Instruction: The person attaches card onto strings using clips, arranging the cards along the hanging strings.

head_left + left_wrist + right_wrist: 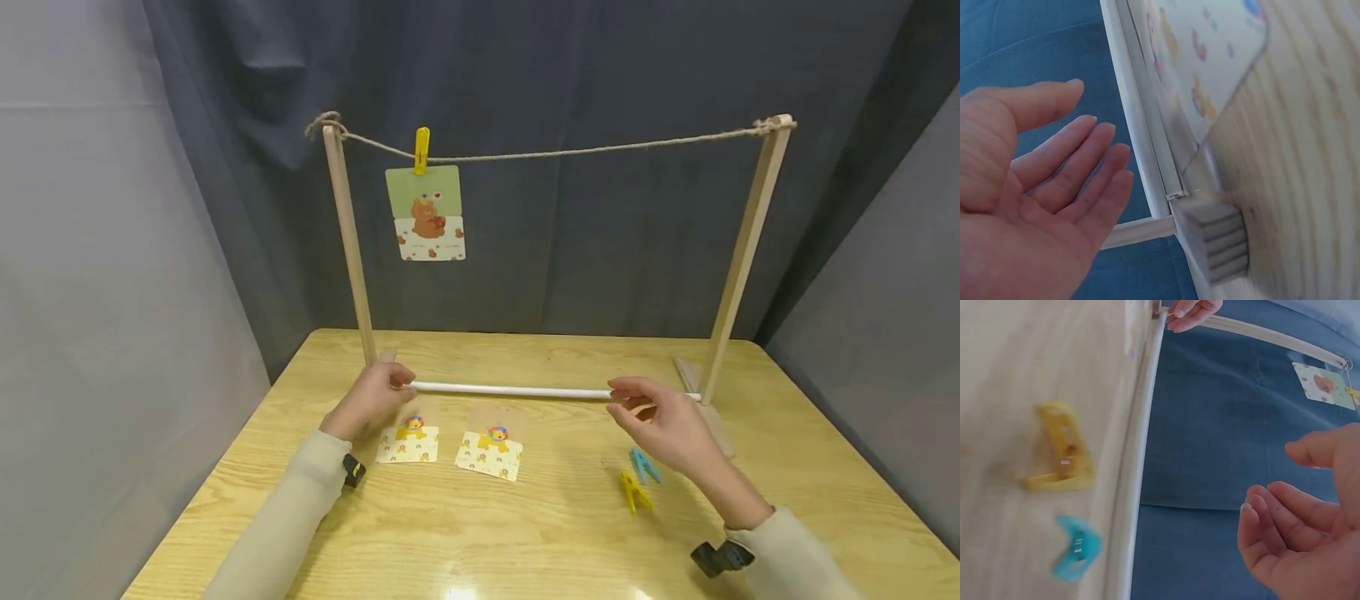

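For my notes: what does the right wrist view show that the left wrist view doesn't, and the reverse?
Only the right wrist view: the right hand, a yellow plastic clip, a light-blue plastic clip and a hanging green-and-white bear card.

Only the left wrist view: a squared pale wooden foot, close up. It also shows a pale card with multicoloured print, unconfirmed in the blurred right view.

Both: the left hand, dark blue cloth, light wood-grained tabletop and white rod.

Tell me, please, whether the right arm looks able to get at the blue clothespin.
Probably yes: the right grip looks empty and close by, nothing visibly covers the blue clothespin, and the yellow clothespin lies beside it, not on top. The white rod lies farther back.
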Demonstrator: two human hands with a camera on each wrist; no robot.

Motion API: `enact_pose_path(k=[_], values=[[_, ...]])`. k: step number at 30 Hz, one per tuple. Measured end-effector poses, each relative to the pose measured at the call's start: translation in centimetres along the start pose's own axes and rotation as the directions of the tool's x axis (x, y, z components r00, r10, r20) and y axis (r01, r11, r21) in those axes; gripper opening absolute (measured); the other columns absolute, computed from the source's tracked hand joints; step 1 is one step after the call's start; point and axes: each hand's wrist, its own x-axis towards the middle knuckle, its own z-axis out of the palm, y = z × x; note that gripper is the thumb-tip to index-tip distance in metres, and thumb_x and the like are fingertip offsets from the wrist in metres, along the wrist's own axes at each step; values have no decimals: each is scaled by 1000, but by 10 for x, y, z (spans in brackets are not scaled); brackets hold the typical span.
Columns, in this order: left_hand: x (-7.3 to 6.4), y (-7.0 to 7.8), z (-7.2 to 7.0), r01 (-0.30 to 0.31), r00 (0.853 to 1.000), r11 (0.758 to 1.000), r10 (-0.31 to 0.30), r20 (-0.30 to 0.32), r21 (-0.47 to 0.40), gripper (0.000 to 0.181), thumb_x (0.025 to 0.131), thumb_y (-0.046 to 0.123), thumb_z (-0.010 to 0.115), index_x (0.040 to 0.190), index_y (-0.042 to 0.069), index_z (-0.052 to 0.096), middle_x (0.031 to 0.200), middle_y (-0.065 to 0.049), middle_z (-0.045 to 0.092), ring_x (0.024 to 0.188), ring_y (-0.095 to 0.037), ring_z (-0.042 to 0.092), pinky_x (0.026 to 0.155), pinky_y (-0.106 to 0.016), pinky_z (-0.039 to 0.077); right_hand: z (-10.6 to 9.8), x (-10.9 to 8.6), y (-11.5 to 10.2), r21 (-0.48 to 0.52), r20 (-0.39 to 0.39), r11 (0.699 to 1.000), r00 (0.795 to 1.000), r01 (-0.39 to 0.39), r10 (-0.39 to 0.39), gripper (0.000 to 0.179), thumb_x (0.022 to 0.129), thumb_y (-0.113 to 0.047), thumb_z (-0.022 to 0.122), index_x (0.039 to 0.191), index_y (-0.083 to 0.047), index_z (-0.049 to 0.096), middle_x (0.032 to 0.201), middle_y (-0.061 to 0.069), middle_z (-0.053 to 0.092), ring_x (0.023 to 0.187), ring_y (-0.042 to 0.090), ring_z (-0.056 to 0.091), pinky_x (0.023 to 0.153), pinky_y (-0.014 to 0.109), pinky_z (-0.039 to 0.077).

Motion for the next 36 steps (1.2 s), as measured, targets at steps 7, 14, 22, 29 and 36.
enact_pose_path(k=[7, 14, 22, 29, 36], values=[[-4, -4, -4, 17, 999, 1000, -18, 36, 22, 38, 95, 13, 76, 127, -5, 67, 127, -19, 69, 122, -37, 63, 106, -50, 50, 1, -16, 11, 6, 55, 998, 997, -61, 60, 35, 98, -31, 74, 126, -11, 71, 113, 4, 75, 93, 17, 70, 74, 25, 57], [-3, -8, -7, 44, 996, 999, -46, 76, 22, 41, 94, 14, 77, 130, -3, 66, 130, -19, 68, 124, -37, 62, 106, -51, 49, 5, -35, 19, 28, 114, 995, 989, -98, 94, 32, 96, -32, 77, 121, -12, 73, 113, 5, 75, 90, 10, 69, 73, 24, 58], [-2, -15, -7, 51, 993, 998, -55, 106, 40, 44, 92, 14, 80, 130, -3, 67, 131, -20, 68, 125, -37, 62, 107, -52, 49, 5, -52, 26, 75, 156, 988, 980, -136, 123, 34, 94, -34, 79, 117, -10, 74, 109, 5, 75, 87, 8, 67, 71, 25, 58], [0, -14, -5, 78, 991, 995, -84, 105, 65, 49, 87, 17, 85, 129, -3, 68, 130, -19, 68, 122, -36, 64, 106, -50, 50, 2, -61, 31, 65, 210, 983, 966, -170, 153, 39, 93, -36, 80, 119, -8, 73, 111, 4, 75, 86, 7, 66, 72, 24, 58], [-2, -13, -4, 83, 990, 994, -91, 107, 75, 52, 84, 19, 89, 128, 0, 70, 130, -17, 69, 124, -35, 63, 107, -49, 49, 2, -65, 33, 40, 248, 983, 955, -180, 165, 45, 88, -40, 84, 118, -9, 73, 105, 0, 74, 86, 7, 66, 70, 23, 57]])
